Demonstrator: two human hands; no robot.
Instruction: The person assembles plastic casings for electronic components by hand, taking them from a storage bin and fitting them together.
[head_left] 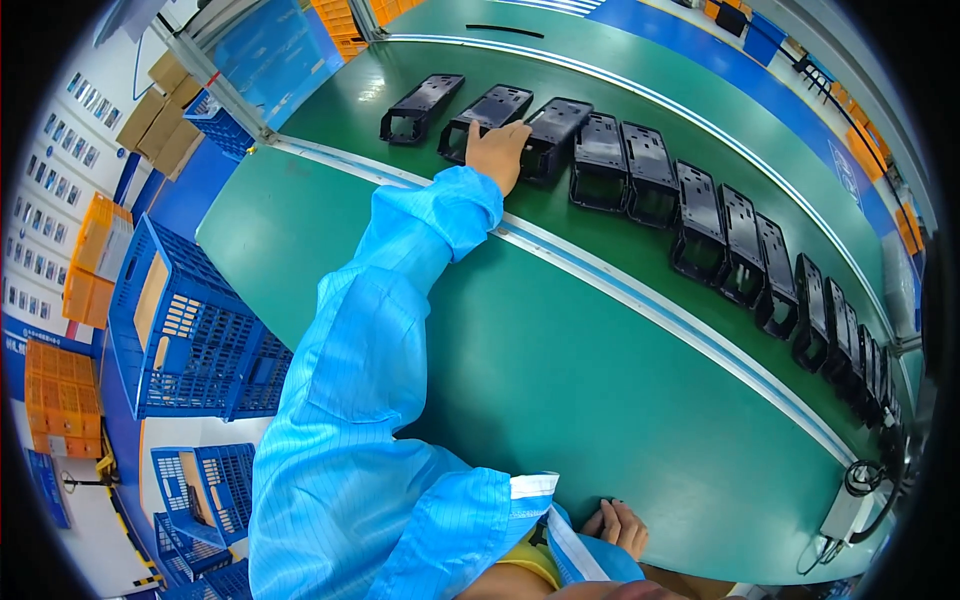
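My left hand (497, 155) reaches across the bench to a row of black plastic housings. Its fingers are bent at the near end of one black housing (503, 103), second from the left, and against the neighbouring housing (560, 117). Part of the grip is hidden by the hand itself. Another housing (432, 95) lies apart at the left end of the row. Low in the view, my right hand (622, 528) rests by the near edge of the green table (640, 400). Its fingers are curled, and whatever they may hold is hidden.
Several more housings (740, 230) curve away to the right along the raised green strip. A metal rail (640, 290) crosses the bench. Blue crates (200, 340) stand at the left, beside orange crates (62, 395). A small box with cables (850, 510) sits at the right edge.
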